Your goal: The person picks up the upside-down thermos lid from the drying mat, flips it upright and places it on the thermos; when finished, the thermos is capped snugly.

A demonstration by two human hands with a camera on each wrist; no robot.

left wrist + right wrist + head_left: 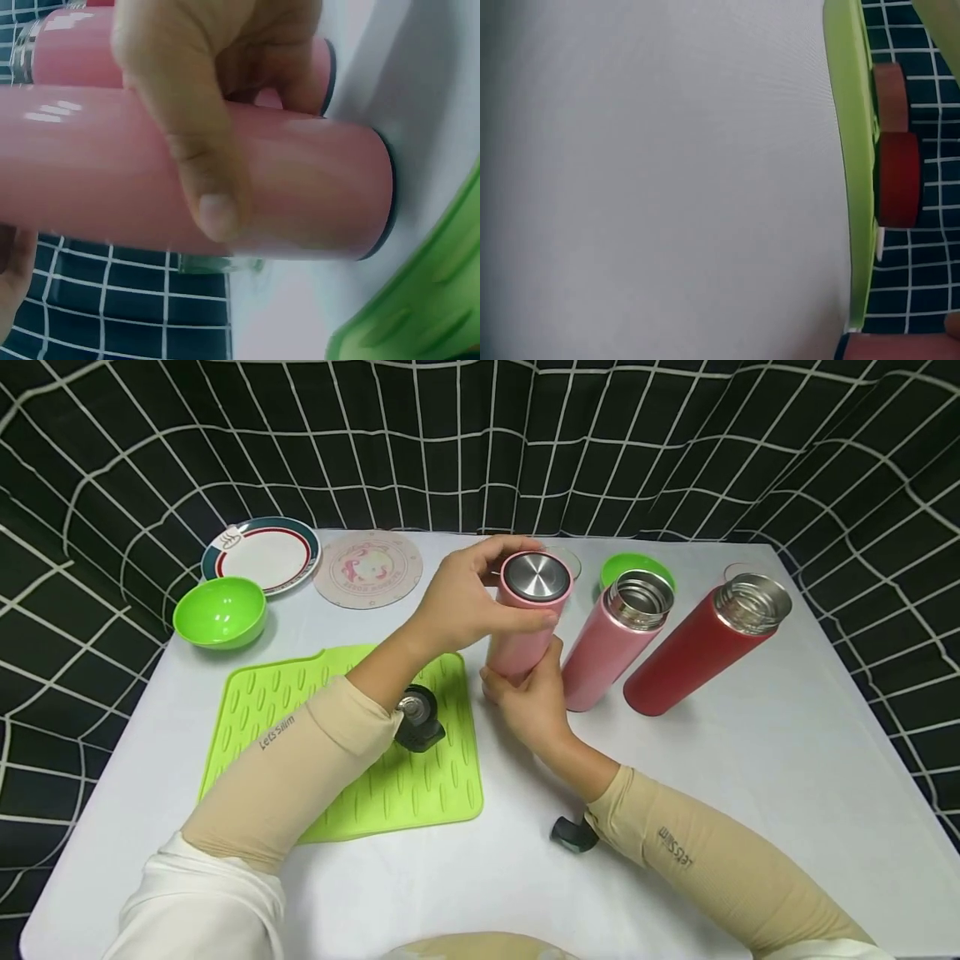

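A pink insulated bottle [525, 639] stands upright on the table with a brushed-steel disc at its top. My left hand [465, 602] grips its upper part, the thumb along the near side. Lower down, my right hand [536, 706] holds the same bottle; in the left wrist view that thumb [214, 202] lies across the pink body. Just right of it leans a second pink bottle [611, 652] in view, its steel mouth uncovered. Beyond that is a red bottle [693, 652], also without a lid.
A green ridged mat [442, 785] lies at left, bearing a black piece [420, 735]. Another black piece [573, 835] sits by my right forearm. Further back are a green bowl [220, 612], a plate [266, 556], a round pink mat [367, 568] and another green bowl [633, 562].
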